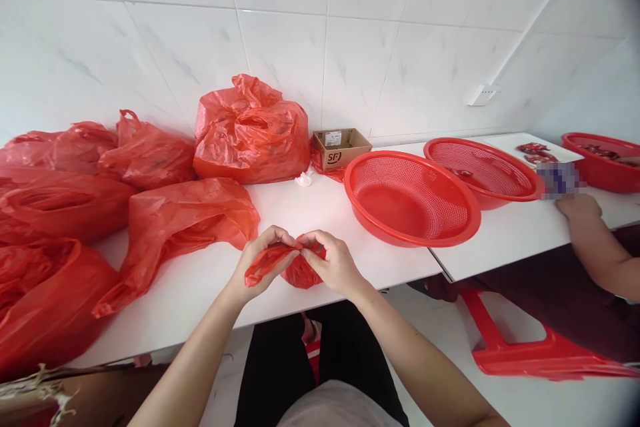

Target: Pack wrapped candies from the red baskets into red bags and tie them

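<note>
Red bag located above bench, between left hand and right hand; both hands partly closed, thumbs and fingers pinching its gathered top.

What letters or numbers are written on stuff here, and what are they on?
"SF": on the front of the small cardboard box.
White label on that same box: it has tiny print, too small to read.
Front red basket: faint marks near its back rim, too blurred to read.
I can't read any other words or numbers.
</note>
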Tool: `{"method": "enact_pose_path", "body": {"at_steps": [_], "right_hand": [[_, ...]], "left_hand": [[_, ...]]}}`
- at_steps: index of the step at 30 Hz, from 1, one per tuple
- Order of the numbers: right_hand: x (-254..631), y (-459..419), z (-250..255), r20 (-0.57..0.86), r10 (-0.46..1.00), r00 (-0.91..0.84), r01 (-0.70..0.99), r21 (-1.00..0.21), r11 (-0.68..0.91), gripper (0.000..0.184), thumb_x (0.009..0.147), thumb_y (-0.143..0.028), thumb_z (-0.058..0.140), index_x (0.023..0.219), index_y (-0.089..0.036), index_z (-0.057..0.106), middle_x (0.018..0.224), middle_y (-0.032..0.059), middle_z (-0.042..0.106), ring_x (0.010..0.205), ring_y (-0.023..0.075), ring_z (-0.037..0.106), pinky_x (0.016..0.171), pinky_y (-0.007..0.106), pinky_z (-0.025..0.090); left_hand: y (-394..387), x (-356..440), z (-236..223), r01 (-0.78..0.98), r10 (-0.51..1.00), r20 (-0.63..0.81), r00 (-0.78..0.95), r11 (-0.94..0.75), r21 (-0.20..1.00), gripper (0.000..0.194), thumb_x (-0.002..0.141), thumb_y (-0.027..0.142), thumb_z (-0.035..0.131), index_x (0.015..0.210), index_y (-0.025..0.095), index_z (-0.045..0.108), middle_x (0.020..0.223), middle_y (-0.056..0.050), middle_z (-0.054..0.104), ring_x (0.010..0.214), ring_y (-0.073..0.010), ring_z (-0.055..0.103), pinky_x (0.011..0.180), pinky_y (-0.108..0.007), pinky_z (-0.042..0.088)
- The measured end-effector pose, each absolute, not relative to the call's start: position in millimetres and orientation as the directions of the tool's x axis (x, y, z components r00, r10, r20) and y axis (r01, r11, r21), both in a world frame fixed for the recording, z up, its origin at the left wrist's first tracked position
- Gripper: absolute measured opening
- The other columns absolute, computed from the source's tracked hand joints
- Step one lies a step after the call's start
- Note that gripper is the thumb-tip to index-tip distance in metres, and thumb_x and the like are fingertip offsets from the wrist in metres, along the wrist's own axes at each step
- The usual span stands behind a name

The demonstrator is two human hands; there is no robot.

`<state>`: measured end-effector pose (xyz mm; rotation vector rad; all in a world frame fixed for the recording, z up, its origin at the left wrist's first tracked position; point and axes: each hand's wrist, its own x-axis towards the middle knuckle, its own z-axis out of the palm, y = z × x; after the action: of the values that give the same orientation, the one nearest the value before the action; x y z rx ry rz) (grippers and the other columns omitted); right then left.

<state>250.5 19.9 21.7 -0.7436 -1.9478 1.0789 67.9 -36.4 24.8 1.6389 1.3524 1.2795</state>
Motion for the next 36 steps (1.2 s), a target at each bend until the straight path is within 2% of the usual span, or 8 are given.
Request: {"method": "enact_pose_path", "body": {"at_steps": [9,16,22,26,28,31,33,36], "right_hand": [[241,19,8,0.067,0.825,-0.561,-0.065,-0.997,0.036,0.014,0.08,-0.03,0.068,0.087,-0.018,0.067,0.084,0.0021,0.068,0.076,0.0146,0.063,0.074,0.029,0.051],[248,25,15,-0.013,0.763,-0.647,-0.114,-0.987,-0.112,0.028,0.083,-0.044,0.067,0.095,-0.018,0.065,0.076,0.0008,0.064,0.07,0.0146,0.062,0.058,0.026,0.052],[253,32,28,0.107,0.701,-0.705,-0.011,-0.99,0.141,0.013,0.08,-0.028,0.067,0.087,-0.017,0.066,0.084,0.0007,0.064,0.075,0.0116,0.056,0.071,0.026,0.048],[257,27,40,0.133,0.643,-0.754,0.097,-0.946,0.31,0.005,0.078,-0.022,0.063,0.079,-0.018,0.059,0.077,-0.0021,0.059,0.068,0.0105,0.053,0.065,0.024,0.045],[258,24,44,0.224,0.621,-0.751,0.183,-0.833,0.522,0.003,0.076,-0.018,0.06,0.076,-0.019,0.057,0.079,-0.0017,0.059,0.067,0.0102,0.054,0.063,0.023,0.043],[260,21,48,0.393,0.516,-0.761,0.341,-0.434,0.834,0.008,0.073,-0.011,0.054,0.073,-0.018,0.055,0.079,0.0017,0.058,0.066,0.0124,0.052,0.06,0.026,0.039],[262,19,51,0.422,0.432,-0.797,0.383,-0.202,0.902,0.011,0.072,-0.008,0.05,0.073,-0.018,0.055,0.078,0.0044,0.059,0.066,0.0152,0.052,0.057,0.028,0.036],[265,18,54,0.408,0.46,-0.789,0.408,-0.212,0.888,0.014,0.072,-0.006,0.049,0.077,-0.018,0.054,0.082,0.0049,0.061,0.071,0.0167,0.056,0.056,0.027,0.036]], "left_hand": [[-32,75,-3,0.429,0.866,0.478,-0.145,-0.381,0.819,0.015,0.083,0.011,0.06,0.087,0.022,0.052,0.096,0.0,0.064,0.086,-0.0133,0.061,0.074,-0.025,0.047],[-39,78,3,0.467,0.876,0.458,-0.152,-0.345,0.815,0.018,0.087,0.02,0.058,0.105,0.025,0.059,0.1,-0.001,0.067,0.088,-0.0163,0.064,0.08,-0.029,0.049],[-45,70,25,0.444,0.959,0.275,-0.063,-0.219,0.869,0.017,0.085,0.032,0.065,0.1,0.023,0.067,0.098,-0.004,0.072,0.086,-0.0192,0.068,0.076,-0.028,0.051],[-47,64,35,0.392,0.988,0.147,0.049,-0.155,0.907,0.02,0.088,0.037,0.062,0.095,0.019,0.068,0.086,-0.005,0.073,0.071,-0.0174,0.068,0.064,-0.026,0.052],[-46,63,37,0.38,0.989,0.116,0.088,-0.141,0.914,0.021,0.087,0.038,0.062,0.093,0.018,0.067,0.08,-0.005,0.071,0.064,-0.0151,0.064,0.058,-0.024,0.05],[-44,66,35,0.38,0.99,0.11,0.09,-0.136,0.915,0.02,0.086,0.038,0.065,0.087,0.018,0.066,0.07,-0.002,0.067,0.056,-0.012,0.058,0.052,-0.022,0.045],[-42,70,34,0.379,0.99,0.12,0.073,-0.139,0.915,0.02,0.084,0.037,0.067,0.082,0.017,0.064,0.067,0.0,0.065,0.054,-0.011,0.055,0.051,-0.021,0.043],[-39,75,33,0.371,0.989,0.136,0.055,-0.147,0.917,0.02,0.083,0.036,0.068,0.081,0.017,0.063,0.068,-0.001,0.066,0.055,-0.0109,0.056,0.051,-0.021,0.043]]}}
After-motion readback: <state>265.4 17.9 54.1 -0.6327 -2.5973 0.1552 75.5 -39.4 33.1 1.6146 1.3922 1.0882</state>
